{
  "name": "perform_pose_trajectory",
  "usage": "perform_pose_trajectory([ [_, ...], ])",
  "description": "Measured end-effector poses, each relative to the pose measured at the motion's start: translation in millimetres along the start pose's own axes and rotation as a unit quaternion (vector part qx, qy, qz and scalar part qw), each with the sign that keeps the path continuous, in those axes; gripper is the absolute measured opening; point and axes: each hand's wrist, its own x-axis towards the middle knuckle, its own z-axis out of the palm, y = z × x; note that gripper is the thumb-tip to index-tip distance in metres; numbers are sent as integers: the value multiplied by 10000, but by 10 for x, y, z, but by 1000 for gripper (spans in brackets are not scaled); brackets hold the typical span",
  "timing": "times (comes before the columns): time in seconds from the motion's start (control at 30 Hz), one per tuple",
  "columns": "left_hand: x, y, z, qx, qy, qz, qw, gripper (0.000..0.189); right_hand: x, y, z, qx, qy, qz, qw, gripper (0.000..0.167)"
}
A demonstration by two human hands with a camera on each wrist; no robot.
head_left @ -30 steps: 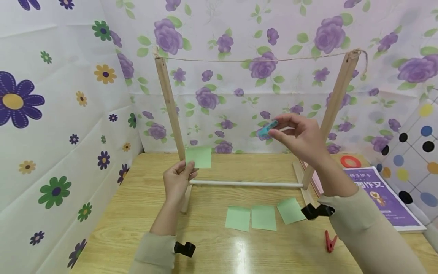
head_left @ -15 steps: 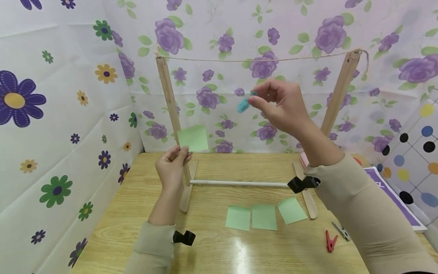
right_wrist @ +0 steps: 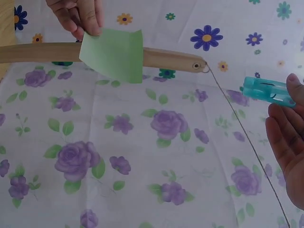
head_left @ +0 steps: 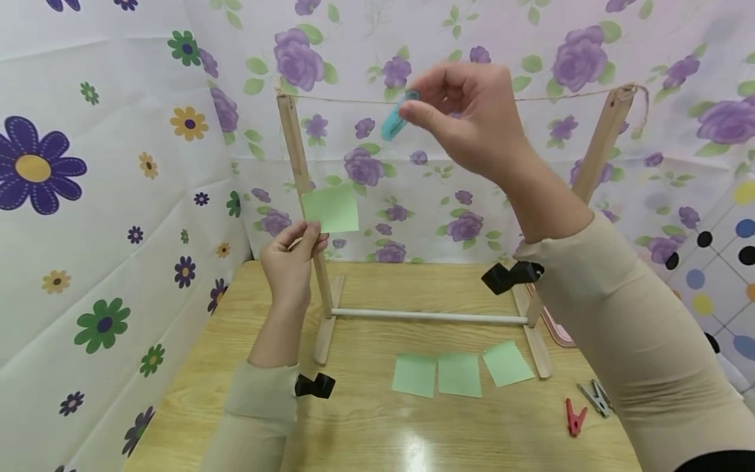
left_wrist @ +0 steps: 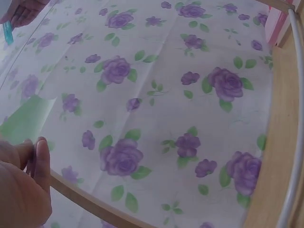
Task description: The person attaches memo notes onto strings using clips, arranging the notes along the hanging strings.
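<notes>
Raised beside the left post, my left hand (head_left: 289,262) pinches a green sticky note (head_left: 333,208) by its lower left corner. My right hand (head_left: 472,121) is up at the height of the string (head_left: 348,100), pinching a blue clothespin (head_left: 398,118) between thumb and fingers. In the head view the clothespin overlaps the string. The right wrist view shows the clothespin (right_wrist: 268,90) to one side of the string (right_wrist: 242,128), with the note (right_wrist: 114,54) in front of the wooden post (right_wrist: 166,59). The left wrist view catches the note (left_wrist: 28,121) edge-on behind my fingers.
Three green sticky notes (head_left: 460,375) lie in a row on the wooden table (head_left: 354,419). A red clothespin (head_left: 575,418) and grey clothespins (head_left: 597,398) lie at the right. Two wooden posts (head_left: 601,147) hold the string, with a white rod (head_left: 430,316) joining them low down.
My right hand has risen and moved left with the blue clothespin, up to string height. My left hand has lifted the sticky note higher along the left post.
</notes>
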Motion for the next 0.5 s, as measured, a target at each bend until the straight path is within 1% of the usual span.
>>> perform_pose_trajectory([
  [0.13, 50, 91, 61, -160, -152, 151, 9996, 14, 220, -37, 40, -239, 45, 245, 9994, 10],
  [0.3, 97, 152, 116, -170, -223, 408, 9988, 16, 473, -67, 162, -608, -46, 706, 9956, 17],
  [0.4, 114, 175, 129, -109, -184, 462, 9987, 18, 578, -64, 261, -667, -208, 898, 9935, 18],
  [0.5, 134, 200, 140, -88, -160, 419, 9990, 19, 650, -65, 342, -741, -319, 898, 9927, 17],
])
